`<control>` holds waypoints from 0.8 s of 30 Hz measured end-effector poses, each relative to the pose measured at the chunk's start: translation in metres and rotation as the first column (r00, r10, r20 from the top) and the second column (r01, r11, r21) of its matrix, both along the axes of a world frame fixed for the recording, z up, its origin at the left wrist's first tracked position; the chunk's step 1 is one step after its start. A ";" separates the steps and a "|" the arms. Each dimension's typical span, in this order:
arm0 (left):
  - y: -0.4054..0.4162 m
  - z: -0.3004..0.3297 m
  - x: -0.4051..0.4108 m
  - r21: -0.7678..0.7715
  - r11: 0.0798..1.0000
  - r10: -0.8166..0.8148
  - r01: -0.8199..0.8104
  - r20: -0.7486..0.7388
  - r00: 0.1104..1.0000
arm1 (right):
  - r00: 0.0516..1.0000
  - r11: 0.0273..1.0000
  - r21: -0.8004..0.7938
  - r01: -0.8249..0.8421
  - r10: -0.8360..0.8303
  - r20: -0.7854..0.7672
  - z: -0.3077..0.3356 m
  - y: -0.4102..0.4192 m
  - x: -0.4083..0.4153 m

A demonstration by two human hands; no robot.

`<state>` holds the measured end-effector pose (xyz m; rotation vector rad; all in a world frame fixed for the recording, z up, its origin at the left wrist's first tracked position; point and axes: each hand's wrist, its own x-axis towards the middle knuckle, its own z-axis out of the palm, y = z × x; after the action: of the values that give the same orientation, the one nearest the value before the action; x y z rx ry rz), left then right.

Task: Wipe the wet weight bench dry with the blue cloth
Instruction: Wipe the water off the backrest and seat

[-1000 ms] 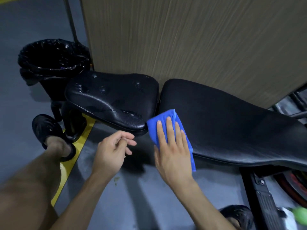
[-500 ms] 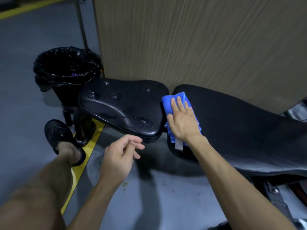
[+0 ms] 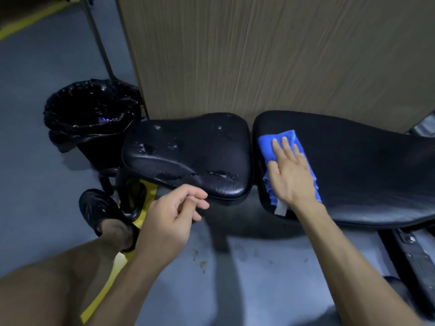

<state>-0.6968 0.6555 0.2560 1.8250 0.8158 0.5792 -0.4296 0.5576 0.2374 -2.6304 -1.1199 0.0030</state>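
The black weight bench has two pads. Its seat pad (image 3: 188,158) on the left shows water drops and puddles, and the long back pad (image 3: 357,165) on the right looks matte. A folded blue cloth (image 3: 266,147) lies on the left end of the back pad. My right hand (image 3: 288,175) presses flat on the cloth with straight fingers. My left hand (image 3: 169,220) hovers below the seat pad's front edge, fingers loosely curled, holding nothing.
A bin with a black bag (image 3: 91,114) stands left of the seat pad. A wood-grain panel (image 3: 259,55) rises right behind the bench. My foot in a black sandal (image 3: 98,210) rests by the bench leg and a yellow floor line (image 3: 106,290). Black metal equipment (image 3: 414,257) sits at lower right.
My right hand has slid the cloth from the back pad's front edge up onto its top surface and a little to the right. The left hand has stayed near the seat pad's front edge.
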 end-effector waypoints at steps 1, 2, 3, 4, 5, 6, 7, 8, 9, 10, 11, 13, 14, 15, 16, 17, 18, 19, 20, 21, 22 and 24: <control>0.004 0.001 -0.003 0.006 1.000 -0.016 0.016 -0.011 1.000 | 0.998 0.998 -0.011 -0.064 0.064 0.018 -0.002 -0.006 -0.016; 0.009 0.003 -0.006 0.009 1.000 -0.024 0.025 -0.022 0.999 | 0.988 0.990 -0.024 -0.142 0.143 0.059 -0.005 -0.017 -0.033; 0.013 0.005 -0.009 0.009 1.000 -0.029 0.029 -0.031 0.999 | 0.974 0.978 -0.033 -0.206 0.208 0.089 -0.006 -0.031 -0.048; 0.017 0.008 -0.012 0.010 0.999 -0.033 0.034 -0.042 0.999 | 0.966 0.971 -0.032 -0.239 0.241 0.094 -0.006 -0.047 -0.056; 0.021 0.010 -0.016 0.014 0.999 -0.041 0.041 -0.052 0.998 | 0.966 0.970 -0.015 -0.242 0.242 0.094 -0.005 -0.061 -0.057; 0.023 0.013 -0.021 0.022 0.999 -0.047 0.048 -0.057 0.997 | 0.974 0.977 0.018 -0.213 0.210 0.089 -0.004 -0.073 -0.053; 0.025 0.014 -0.027 0.033 0.998 -0.053 0.055 -0.057 0.997 | 0.986 0.987 0.052 -0.150 0.146 0.074 -0.002 -0.080 -0.047; 0.026 0.016 -0.033 0.043 0.997 -0.059 0.062 -0.058 0.997 | 0.997 0.995 0.082 -0.065 0.060 0.057 0.002 -0.084 -0.043; 0.028 0.016 -0.040 0.048 0.997 -0.063 0.066 -0.059 0.996 | 0.999 0.996 0.088 0.019 -0.021 0.028 0.006 -0.084 -0.039; 0.028 0.016 -0.046 0.045 0.997 -0.065 0.067 -0.060 0.996 | 0.997 0.995 0.062 0.079 -0.078 -0.007 0.009 -0.082 -0.038; 0.028 0.017 -0.053 0.040 0.997 -0.068 0.070 -0.055 0.996 | 0.994 0.994 0.021 0.108 -0.107 -0.039 0.012 -0.078 -0.040; 0.028 0.018 -0.061 0.039 0.997 -0.068 0.069 -0.039 0.997 | 0.990 0.993 -0.070 0.097 -0.104 -0.099 0.019 -0.071 -0.037; 0.027 0.018 -0.063 0.042 0.997 -0.066 0.067 -0.034 0.997 | 0.984 0.988 -0.128 0.088 -0.106 -0.140 0.026 -0.068 -0.033; 0.025 0.019 -0.065 0.043 0.997 -0.064 0.065 -0.027 0.998 | 0.977 0.978 -0.194 0.078 -0.114 -0.182 0.036 -0.065 -0.027; 0.023 0.019 -0.067 0.043 0.997 -0.064 0.065 -0.022 0.998 | 0.968 0.964 -0.258 0.065 -0.124 -0.219 0.045 -0.063 -0.021; 0.020 0.021 -0.068 0.044 0.996 -0.073 0.074 -0.022 0.997 | 0.958 0.947 -0.316 0.050 -0.136 -0.254 0.054 -0.060 -0.016; 0.017 0.023 -0.070 0.049 0.995 -0.089 0.090 -0.029 0.996 | 0.949 0.933 -0.360 0.025 -0.136 -0.286 0.062 -0.058 -0.012; 0.016 0.027 -0.073 0.057 0.992 -0.111 0.113 -0.044 0.993 | 0.943 0.921 -0.389 0.000 -0.129 -0.307 0.067 -0.058 -0.009; 0.016 0.033 -0.077 0.073 0.988 -0.135 0.139 -0.062 0.989 | 0.941 0.918 -0.395 -0.024 -0.113 -0.318 0.068 -0.059 -0.009; 0.020 0.040 -0.080 0.096 0.982 -0.155 0.164 -0.088 0.984 | 0.942 0.929 -0.369 -0.029 -0.099 -0.322 0.067 -0.060 -0.010; 0.027 0.047 -0.084 0.133 0.973 -0.170 0.187 -0.125 0.977 | 0.944 0.949 -0.313 -0.022 -0.083 -0.321 0.062 -0.062 -0.011; 0.052 0.057 -0.088 0.244 0.939 -0.188 0.244 -0.229 0.955 | 0.971 0.983 -0.184 0.019 -0.061 -0.229 0.044 -0.065 -0.021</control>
<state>-0.7849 0.7070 0.3128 2.2203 0.6792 0.3783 -0.4504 0.4929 0.2817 -2.7191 -1.0283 0.4151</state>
